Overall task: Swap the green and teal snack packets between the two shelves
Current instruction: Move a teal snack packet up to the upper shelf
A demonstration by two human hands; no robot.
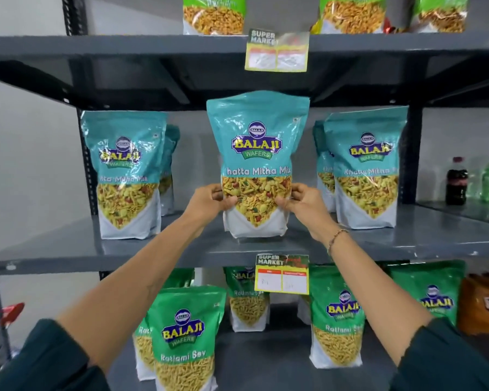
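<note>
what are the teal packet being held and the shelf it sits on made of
The teal packet, held by the left hand and right hand, looks like glossy plastic film: it shows bright glare and soft creases. The shelf looks like grey painted metal, smooth with a dull sheen and a thin folded front edge; the metal is an inference.

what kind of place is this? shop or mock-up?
Probably a shop or a staged supermarket aisle; which one, the view cannot settle. Grey metal shelving holds rows of identical teal packets and green packets, with "Super Market" price tags clipped on shelf edges.
</note>
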